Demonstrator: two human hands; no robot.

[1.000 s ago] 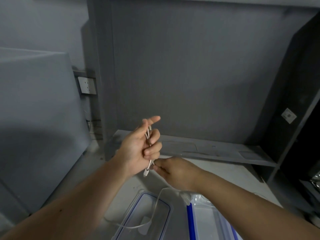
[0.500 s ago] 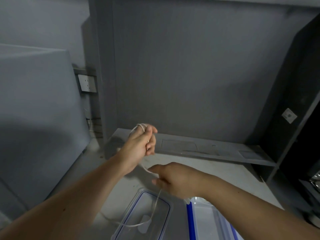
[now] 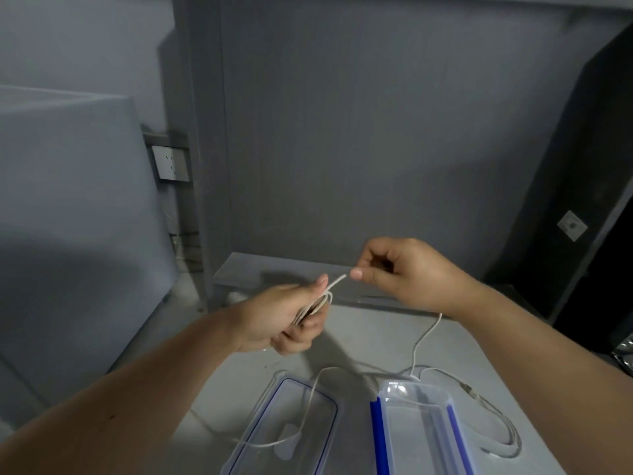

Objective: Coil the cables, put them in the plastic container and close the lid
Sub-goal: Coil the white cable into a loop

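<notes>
My left hand (image 3: 284,318) is closed around a small bundle of loops of a thin white cable (image 3: 334,285). My right hand (image 3: 407,272) pinches the same cable between thumb and forefinger, up and to the right of the left hand, with a short taut stretch between them. The slack drops from under my right hand to the table and trails across the clear lid (image 3: 270,426) with blue trim. The clear plastic container (image 3: 416,430) with blue clips stands open at the bottom centre. A second white cable (image 3: 493,416) lies loose to the right of the container.
A grey table (image 3: 363,334) carries everything, with a low grey shelf (image 3: 281,269) along its back. A grey partition stands on the left, with a wall socket (image 3: 170,163) behind it. A dark cabinet (image 3: 582,200) rises at the right.
My right hand has risen from below the left hand to up and right of it, drawing the cable taut. My left hand has dropped and turned, with more loops in it.
</notes>
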